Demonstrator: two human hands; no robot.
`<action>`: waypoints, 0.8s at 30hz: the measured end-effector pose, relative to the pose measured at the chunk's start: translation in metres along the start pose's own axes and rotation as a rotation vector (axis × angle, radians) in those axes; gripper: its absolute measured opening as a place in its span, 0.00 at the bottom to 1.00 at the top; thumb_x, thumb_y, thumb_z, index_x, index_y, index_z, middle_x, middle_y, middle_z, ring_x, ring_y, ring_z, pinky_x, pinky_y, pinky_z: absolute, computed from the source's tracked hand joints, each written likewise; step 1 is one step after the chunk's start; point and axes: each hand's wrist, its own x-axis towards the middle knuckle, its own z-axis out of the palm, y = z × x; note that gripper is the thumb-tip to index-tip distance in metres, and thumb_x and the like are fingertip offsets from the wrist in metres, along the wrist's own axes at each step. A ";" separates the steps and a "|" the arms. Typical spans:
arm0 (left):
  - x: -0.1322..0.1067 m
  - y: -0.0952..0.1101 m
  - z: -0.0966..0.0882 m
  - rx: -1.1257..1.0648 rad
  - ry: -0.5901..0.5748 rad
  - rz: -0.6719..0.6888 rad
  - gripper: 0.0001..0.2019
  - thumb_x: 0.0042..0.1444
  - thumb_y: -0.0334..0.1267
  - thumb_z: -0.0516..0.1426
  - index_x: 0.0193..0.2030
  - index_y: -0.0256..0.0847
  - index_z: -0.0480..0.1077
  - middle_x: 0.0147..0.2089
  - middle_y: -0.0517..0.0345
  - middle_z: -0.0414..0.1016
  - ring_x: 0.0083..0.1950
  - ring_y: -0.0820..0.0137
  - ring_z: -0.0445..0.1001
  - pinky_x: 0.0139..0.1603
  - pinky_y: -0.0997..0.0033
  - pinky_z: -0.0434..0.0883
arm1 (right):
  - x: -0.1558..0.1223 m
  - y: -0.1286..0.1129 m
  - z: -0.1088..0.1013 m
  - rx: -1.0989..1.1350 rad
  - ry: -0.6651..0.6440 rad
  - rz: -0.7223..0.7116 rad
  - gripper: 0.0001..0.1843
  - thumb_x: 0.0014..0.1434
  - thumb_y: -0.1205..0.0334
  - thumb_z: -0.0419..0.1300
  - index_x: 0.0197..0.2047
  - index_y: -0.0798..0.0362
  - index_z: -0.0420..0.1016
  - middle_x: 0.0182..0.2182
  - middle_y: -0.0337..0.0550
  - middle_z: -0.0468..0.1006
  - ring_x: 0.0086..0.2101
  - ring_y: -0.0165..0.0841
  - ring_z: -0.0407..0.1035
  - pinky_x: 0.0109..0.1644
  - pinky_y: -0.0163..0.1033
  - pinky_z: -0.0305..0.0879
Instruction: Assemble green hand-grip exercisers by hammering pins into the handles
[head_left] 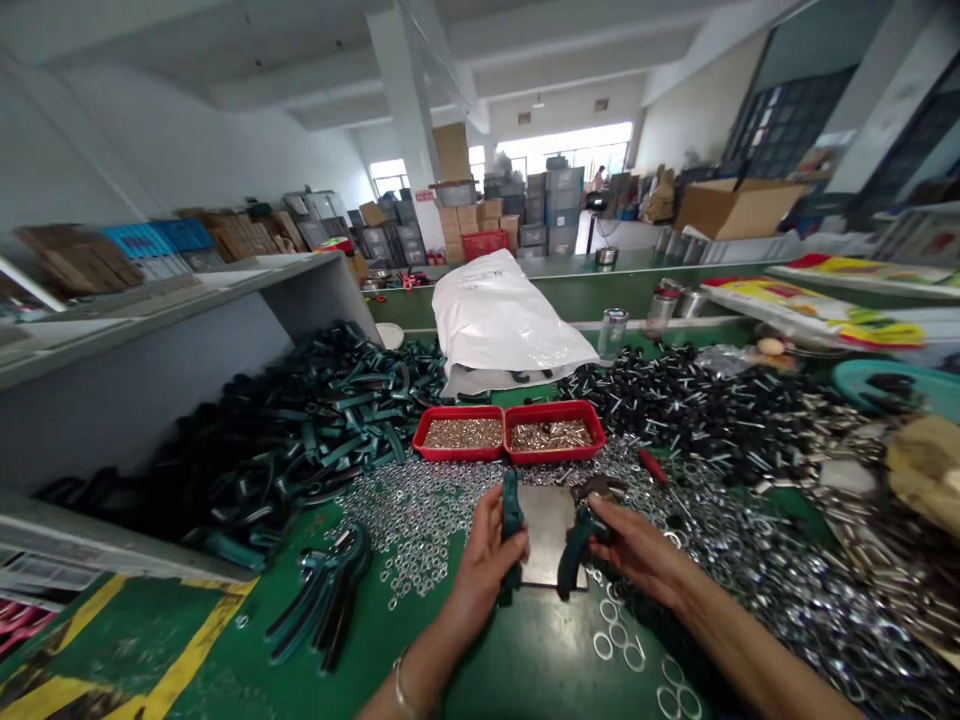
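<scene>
My left hand point(480, 560) is closed around a dark green plastic handle piece point(511, 520), held upright over a small grey metal plate point(546, 530) on the green table point(525, 660). My right hand point(637, 550) grips a second dark green handle piece point(576, 550) just right of the plate, with a metal part at its top. The two pieces are apart, one on each side of the plate. Loose silver rings point(619, 640) lie under my right wrist.
Two red trays point(510, 432) of small metal parts sit beyond the plate. A big heap of green-black handles point(300, 430) fills the left, black parts point(690, 400) and silver hardware point(810, 570) the right. Some assembled clamps point(330, 600) lie at left. A white bag point(502, 315) lies behind.
</scene>
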 end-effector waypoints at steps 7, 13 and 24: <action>0.068 0.009 0.013 -0.114 0.014 -0.035 0.22 0.52 0.51 0.64 0.46 0.41 0.63 0.31 0.64 0.69 0.26 0.76 0.71 0.27 0.78 0.68 | 0.033 -0.037 0.029 -0.762 0.213 -0.581 0.20 0.62 0.44 0.57 0.28 0.50 0.66 0.25 0.35 0.68 0.30 0.33 0.63 0.35 0.37 0.59; 0.064 -0.010 0.010 0.177 -0.042 -0.071 0.23 0.60 0.61 0.51 0.45 0.41 0.58 0.24 0.62 0.73 0.16 0.74 0.68 0.16 0.79 0.60 | 0.036 -0.043 0.042 -1.150 0.162 -0.639 0.14 0.68 0.48 0.48 0.37 0.49 0.65 0.30 0.38 0.73 0.32 0.36 0.69 0.38 0.39 0.58; 0.063 -0.015 0.010 0.413 -0.054 -0.045 0.22 0.63 0.61 0.46 0.40 0.42 0.58 0.17 0.69 0.66 0.12 0.76 0.61 0.14 0.80 0.56 | 0.039 -0.040 0.045 -1.214 0.044 -0.595 0.15 0.69 0.49 0.48 0.34 0.48 0.62 0.28 0.37 0.72 0.31 0.35 0.69 0.37 0.38 0.57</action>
